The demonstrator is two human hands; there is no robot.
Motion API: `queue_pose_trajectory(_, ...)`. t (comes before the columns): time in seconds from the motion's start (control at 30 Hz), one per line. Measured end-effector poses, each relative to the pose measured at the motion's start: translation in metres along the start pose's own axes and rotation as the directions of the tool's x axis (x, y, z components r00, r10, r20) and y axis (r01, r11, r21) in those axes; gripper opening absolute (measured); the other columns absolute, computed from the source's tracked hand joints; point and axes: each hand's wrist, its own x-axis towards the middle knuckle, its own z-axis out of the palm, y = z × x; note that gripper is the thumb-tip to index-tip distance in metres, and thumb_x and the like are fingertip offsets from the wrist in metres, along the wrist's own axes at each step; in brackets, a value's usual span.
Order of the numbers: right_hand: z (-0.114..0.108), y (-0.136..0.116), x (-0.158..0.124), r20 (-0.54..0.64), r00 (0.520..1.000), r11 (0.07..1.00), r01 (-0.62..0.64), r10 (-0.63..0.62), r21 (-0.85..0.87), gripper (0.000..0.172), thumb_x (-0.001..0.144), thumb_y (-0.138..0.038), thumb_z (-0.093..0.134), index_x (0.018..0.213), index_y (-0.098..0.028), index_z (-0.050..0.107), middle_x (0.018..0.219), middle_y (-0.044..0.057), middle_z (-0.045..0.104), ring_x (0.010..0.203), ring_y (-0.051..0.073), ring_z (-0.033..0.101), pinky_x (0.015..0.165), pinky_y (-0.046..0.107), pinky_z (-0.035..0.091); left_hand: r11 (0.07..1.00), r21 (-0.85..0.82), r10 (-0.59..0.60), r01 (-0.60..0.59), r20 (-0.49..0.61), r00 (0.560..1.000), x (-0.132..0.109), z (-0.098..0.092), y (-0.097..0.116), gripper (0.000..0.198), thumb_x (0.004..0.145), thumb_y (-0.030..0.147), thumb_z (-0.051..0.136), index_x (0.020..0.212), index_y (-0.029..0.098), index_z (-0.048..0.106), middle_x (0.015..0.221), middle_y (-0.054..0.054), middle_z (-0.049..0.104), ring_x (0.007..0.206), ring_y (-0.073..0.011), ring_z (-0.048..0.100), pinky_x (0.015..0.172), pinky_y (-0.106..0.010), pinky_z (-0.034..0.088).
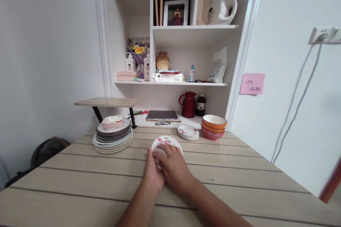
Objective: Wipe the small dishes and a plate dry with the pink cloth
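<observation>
A small white plate with red flowers is in front of me at the middle of the table. My left hand grips its near left edge, thumb up along the rim. Over the plate's face lies my right hand, its fingers bent and close together. Something whitish shows by the right fingertips, but I cannot make out what it is. The two hands touch at the plate's near side. Just beyond, a stack of similar small flowered plates rests on the table.
At the left stands a tall stack of plates with small pink-rimmed dishes on top, beside a low wooden stand. Stacked bowls are at the back right. Behind are a red jug, a dark bottle and a laptop.
</observation>
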Motion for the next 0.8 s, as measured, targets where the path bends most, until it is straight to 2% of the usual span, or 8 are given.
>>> queue_pose_trajectory(0.1,-0.005,0.023,0.000,-0.057,0.992,0.992,-0.115,0.112,-0.045,0.042,0.088,-0.013,0.050,0.122,-0.034,0.061,0.133,0.005,0.056,0.120,0.025,0.046,0.097,0.041,0.031,0.990,0.058,-0.135,0.132,0.042,0.990,-0.001,0.004,-0.017,0.060,0.091,0.056,0.045,0.129,0.011,0.056,0.106,-0.017,0.072,0.097,-0.0325,0.068,0.089,-0.047,0.048)
queue_pose_trajectory(0.2,-0.010,0.042,-0.002,-0.080,0.982,0.982,-0.178,0.173,-0.061,0.044,0.088,-0.016,0.050,0.127,-0.035,0.057,0.133,0.005,0.055,0.120,0.025,0.046,0.097,0.041,0.031,0.985,0.070,-0.160,0.155,0.069,0.985,-0.002,0.008,-0.021,0.060,0.090,0.060,0.041,0.129,0.017,0.057,0.110,-0.015,0.071,0.098,-0.0330,0.067,0.087,-0.049,0.048)
queue_pose_trajectory(0.3,-0.008,0.041,-0.005,-0.021,0.985,0.983,-0.170,0.169,-0.065,0.045,0.086,-0.017,0.052,0.128,-0.034,0.057,0.135,0.005,0.055,0.118,0.026,0.047,0.097,0.042,0.032,0.999,-0.015,-0.027,0.028,0.049,0.998,-0.002,0.010,-0.009,0.057,0.094,0.057,0.035,0.125,0.016,0.060,0.110,-0.014,0.071,0.098,-0.0301,0.068,0.085,-0.045,0.050)
queue_pose_trajectory(0.4,-0.001,0.025,-0.007,0.086,0.991,0.994,-0.107,0.108,-0.017,0.047,0.085,-0.016,0.053,0.128,-0.034,0.057,0.134,0.005,0.056,0.118,0.026,0.048,0.097,0.041,0.033,0.988,-0.068,0.135,-0.136,-0.025,0.991,0.000,0.006,0.010,0.055,0.096,0.055,0.028,0.120,0.017,0.061,0.102,-0.010,0.072,0.092,-0.0239,0.069,0.084,-0.037,0.051)
queue_pose_trajectory(0.5,0.004,0.008,-0.007,0.113,0.993,0.998,-0.031,0.024,0.058,0.049,0.085,-0.013,0.052,0.130,-0.034,0.055,0.136,0.004,0.055,0.119,0.025,0.048,0.096,0.039,0.036,0.982,-0.056,0.173,-0.178,-0.076,0.982,0.002,0.001,0.018,0.056,0.096,0.057,0.027,0.118,0.018,0.061,0.094,-0.007,0.073,0.084,-0.0208,0.070,0.083,-0.033,0.052)
queue_pose_trajectory(0.57,0.004,0.005,-0.006,0.091,0.996,0.996,0.011,-0.018,0.084,0.050,0.085,-0.012,0.052,0.130,-0.034,0.055,0.137,0.004,0.054,0.119,0.024,0.048,0.097,0.040,0.036,0.993,-0.027,0.112,-0.114,-0.064,0.992,0.001,0.000,0.014,0.056,0.094,0.058,0.035,0.118,0.014,0.061,0.095,-0.010,0.073,0.085,-0.0225,0.070,0.083,-0.034,0.052)
queue_pose_trajectory(0.67,0.000,0.013,-0.004,0.016,1.000,0.998,0.012,-0.013,0.068,0.046,0.086,-0.012,0.051,0.126,-0.035,0.058,0.137,0.003,0.054,0.121,0.025,0.047,0.098,0.042,0.035,0.998,0.029,-0.056,0.056,0.002,0.998,-0.002,0.003,0.000,0.056,0.089,0.055,0.050,0.117,0.008,0.062,0.100,-0.016,0.072,0.092,-0.0288,0.069,0.083,-0.039,0.051)
queue_pose_trajectory(0.8,-0.006,0.032,-0.002,-0.071,0.996,0.998,-0.058,0.058,0.000,0.040,0.090,-0.016,0.048,0.124,-0.034,0.060,0.135,0.006,0.054,0.120,0.025,0.049,0.097,0.043,0.036,0.984,0.085,-0.163,0.156,0.082,0.983,-0.006,0.011,-0.014,0.055,0.087,0.058,0.052,0.121,0.015,0.061,0.106,-0.016,0.072,0.094,-0.0325,0.068,0.081,-0.045,0.050)
